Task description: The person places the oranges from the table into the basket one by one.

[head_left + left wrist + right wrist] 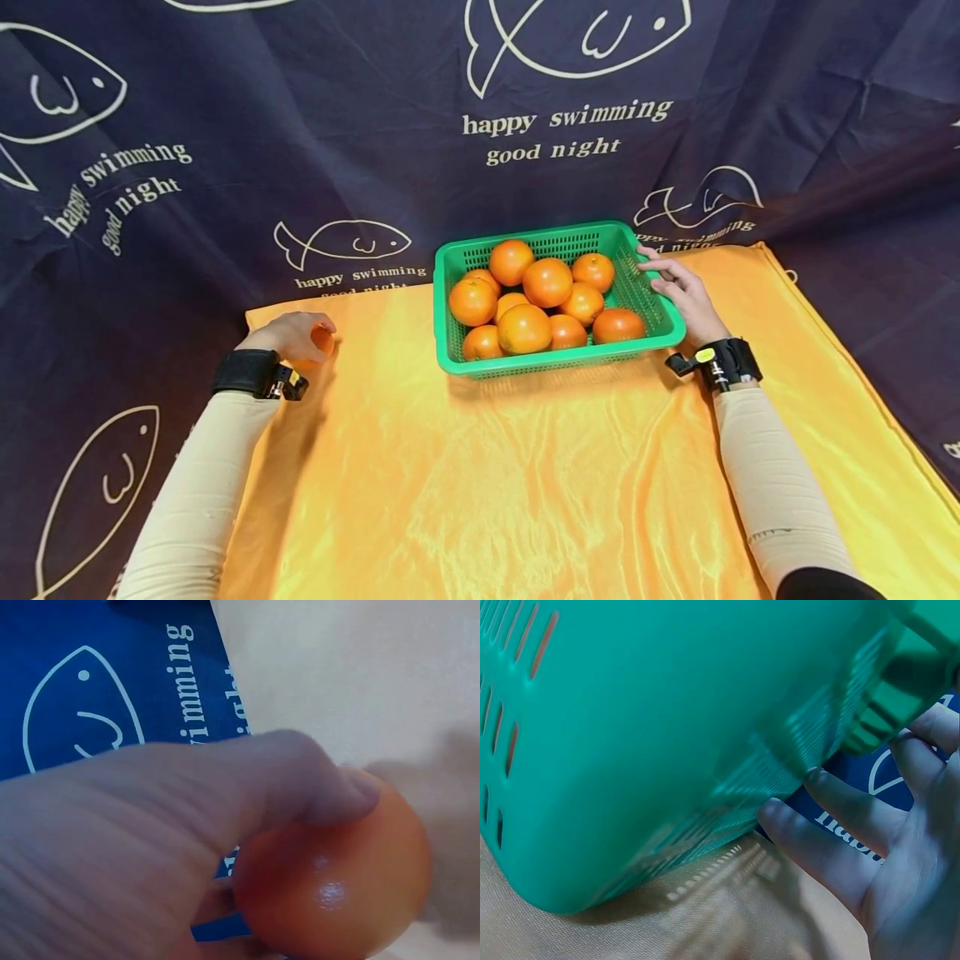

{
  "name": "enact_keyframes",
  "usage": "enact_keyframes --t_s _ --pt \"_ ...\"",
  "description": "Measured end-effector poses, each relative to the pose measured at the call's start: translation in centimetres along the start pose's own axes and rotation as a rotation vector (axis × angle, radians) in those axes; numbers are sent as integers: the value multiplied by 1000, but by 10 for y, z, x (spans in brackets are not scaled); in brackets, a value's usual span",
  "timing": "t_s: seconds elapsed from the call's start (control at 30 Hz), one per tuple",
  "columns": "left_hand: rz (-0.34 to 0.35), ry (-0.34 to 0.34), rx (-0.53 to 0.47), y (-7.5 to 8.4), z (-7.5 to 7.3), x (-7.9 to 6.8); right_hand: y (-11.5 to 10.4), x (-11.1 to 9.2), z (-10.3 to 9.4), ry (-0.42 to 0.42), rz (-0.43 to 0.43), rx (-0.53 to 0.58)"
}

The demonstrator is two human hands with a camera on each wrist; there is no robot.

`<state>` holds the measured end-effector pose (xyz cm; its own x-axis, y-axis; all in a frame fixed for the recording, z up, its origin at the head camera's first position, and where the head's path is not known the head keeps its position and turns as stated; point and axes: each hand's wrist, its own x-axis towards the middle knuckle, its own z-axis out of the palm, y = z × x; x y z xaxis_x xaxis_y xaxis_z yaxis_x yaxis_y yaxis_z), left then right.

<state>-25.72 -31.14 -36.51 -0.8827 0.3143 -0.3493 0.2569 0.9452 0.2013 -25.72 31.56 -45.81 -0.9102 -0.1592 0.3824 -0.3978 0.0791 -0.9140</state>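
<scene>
At the table's left side, my left hand [279,335] grips an orange [352,877], thumb over its top and fingers on its far side. A green plastic basket [442,337] stands at the back, right of the middle, holding several oranges [547,282]. My right hand [690,300] is at the basket's right end, its fingers extended along that side. From the right wrist view, fingertips [776,814] meet the slotted outer wall, low down.
A shiny yellow-orange cloth [480,483] covers the table. Dark blue fabric [360,108] with white fish drawings and lettering hangs behind and at both sides, close to the basket's back edge.
</scene>
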Motion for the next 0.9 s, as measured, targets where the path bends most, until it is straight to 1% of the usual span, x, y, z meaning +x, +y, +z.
enact_keyframes --t_s 0.17,0.37,0.5,0.63,0.73,0.8,0.9 --pt "1 21 44 0 1 1 0 0 -1 1 -6 -1" --pt "1 26 66 2 2 1 1 0 -1 0 4 5" --pt "13 26 91 2 1 2 1 1 -1 -1 12 10" --pt "43 35 118 5 1 4 1 1 0 1 13 24" --pt "87 70 131 7 -1 4 1 1 0 0 10 13" --pt "113 107 129 9 -2 4 1 1 -1 -2 9 3" --pt "133 173 118 14 -5 3 0 1 -1 -2 6 -9"
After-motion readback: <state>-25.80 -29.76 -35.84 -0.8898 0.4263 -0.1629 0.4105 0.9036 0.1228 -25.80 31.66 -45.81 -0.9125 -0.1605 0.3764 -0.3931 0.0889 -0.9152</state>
